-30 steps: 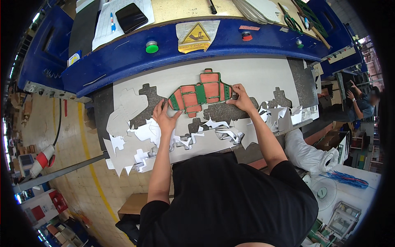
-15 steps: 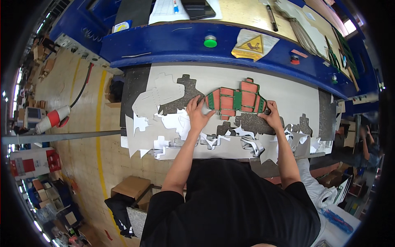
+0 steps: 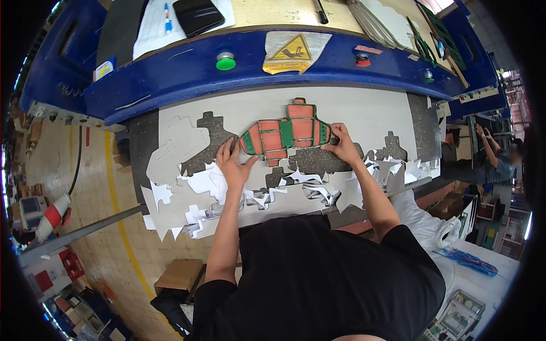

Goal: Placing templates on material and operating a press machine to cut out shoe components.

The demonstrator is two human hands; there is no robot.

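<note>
A cutting die point(image 3: 286, 133) with green metal edges and red filling lies over a light grey sheet point(image 3: 250, 105). My left hand point(image 3: 232, 165) holds the die's left end, thumb toward the near edge and fingers at the far side. At its right end my right hand point(image 3: 344, 146) grips the die between thumb and fingers. Left of the die, a grey cut piece point(image 3: 182, 145) rests on the sheet beside a die-shaped hole that shows the dark board point(image 3: 421, 122) beneath. Another dark opening shows just below the die. Torn white scraps point(image 3: 207, 181) lie along the near side.
Across the far side runs a blue machine beam point(image 3: 170, 79) with a green button point(image 3: 226, 61), a red button point(image 3: 363, 60) and a yellow warning sign point(image 3: 296, 51). Behind it are a phone point(image 3: 198, 17), a pen point(image 3: 168, 18), stacked cut pieces point(image 3: 381, 23) and scissors point(image 3: 421, 42). Another person point(image 3: 500, 156) stands far right.
The whole view has swung, so the bench and beam appear further left and slightly tilted. Both hands keep their hold on the die, which stays in about the same place on the sheet.
</note>
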